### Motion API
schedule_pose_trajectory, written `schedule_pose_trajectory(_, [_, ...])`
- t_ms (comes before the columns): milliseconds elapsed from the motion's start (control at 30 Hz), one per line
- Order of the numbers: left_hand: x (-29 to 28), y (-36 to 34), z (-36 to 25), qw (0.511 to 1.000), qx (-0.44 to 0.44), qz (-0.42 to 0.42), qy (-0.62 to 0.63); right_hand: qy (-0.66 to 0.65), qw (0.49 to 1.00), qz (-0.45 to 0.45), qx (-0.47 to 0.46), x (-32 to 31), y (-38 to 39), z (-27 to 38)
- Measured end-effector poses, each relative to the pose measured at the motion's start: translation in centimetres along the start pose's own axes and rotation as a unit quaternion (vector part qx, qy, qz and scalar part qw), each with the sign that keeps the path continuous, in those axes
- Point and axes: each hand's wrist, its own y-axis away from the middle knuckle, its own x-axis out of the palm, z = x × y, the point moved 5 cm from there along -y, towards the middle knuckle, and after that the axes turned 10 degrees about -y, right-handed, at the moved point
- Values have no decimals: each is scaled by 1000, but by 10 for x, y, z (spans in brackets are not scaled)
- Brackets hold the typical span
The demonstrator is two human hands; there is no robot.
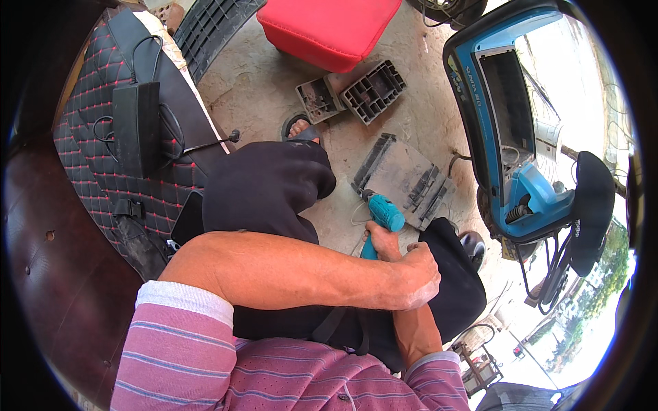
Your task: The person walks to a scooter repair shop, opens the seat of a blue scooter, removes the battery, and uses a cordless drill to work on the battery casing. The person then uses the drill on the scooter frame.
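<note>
My right hand point(384, 241) is wrapped round the handle of a teal cordless drill point(385, 212). The drill's front end points up and left, beside the near-left corner of a dusty grey plastic panel point(408, 177) on the ground. I cannot tell whether the bit touches the panel. My left forearm crosses over my lap, and my left hand point(417, 275) is closed just above the right wrist. Whatever its fingers hold, if anything, is hidden.
Farther off lie an open dark plastic box point(373, 91) and a red padded seat point(329, 31). On the left, a black charger-like box with cables point(136, 130) rests on quilted black upholstery point(86, 147). A blue vehicle body part point(473, 116) stands at the right.
</note>
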Motion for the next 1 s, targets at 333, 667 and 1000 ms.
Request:
schedule_pose_trajectory(333, [7,-5,-2,1000,0,7,1,2,1000,-30,5,1,7,6])
schedule_pose_trajectory(667, [21,-13,-1,1000,-6,21,-7,48,998,-27,2,-3,10,10])
schedule_pose_trajectory(1000, [45,-32,-12,993,-15,114,4,-20,995,29,-94,-58,52,25])
